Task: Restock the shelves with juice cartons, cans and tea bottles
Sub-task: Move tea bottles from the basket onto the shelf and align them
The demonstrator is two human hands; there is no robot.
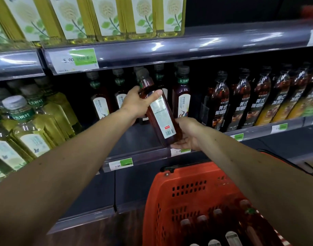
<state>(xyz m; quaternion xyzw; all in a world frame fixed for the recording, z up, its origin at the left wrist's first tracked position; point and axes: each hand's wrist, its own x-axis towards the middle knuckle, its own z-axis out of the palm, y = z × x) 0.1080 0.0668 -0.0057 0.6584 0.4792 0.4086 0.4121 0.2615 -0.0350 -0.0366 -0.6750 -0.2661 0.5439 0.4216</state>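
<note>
A dark red tea bottle [161, 112] with a white label is tilted, cap up and to the left, in front of the middle shelf [134, 137]. My left hand [138, 102] grips its upper part, thumb across the front. My right hand [187, 134] holds its base from below. Behind it, several matching dark tea bottles [181, 93] stand upright at the back of that shelf. A bare stretch of shelf lies in front of them.
A red shopping basket [196, 201] with several more bottles sits low on the right. Pale green tea bottles [28, 125] fill the shelf's left end, and black coffee bottles [240, 102] its right. Yellow bottles [106, 16] line the upper shelf, with price tags [76, 59] on the rails.
</note>
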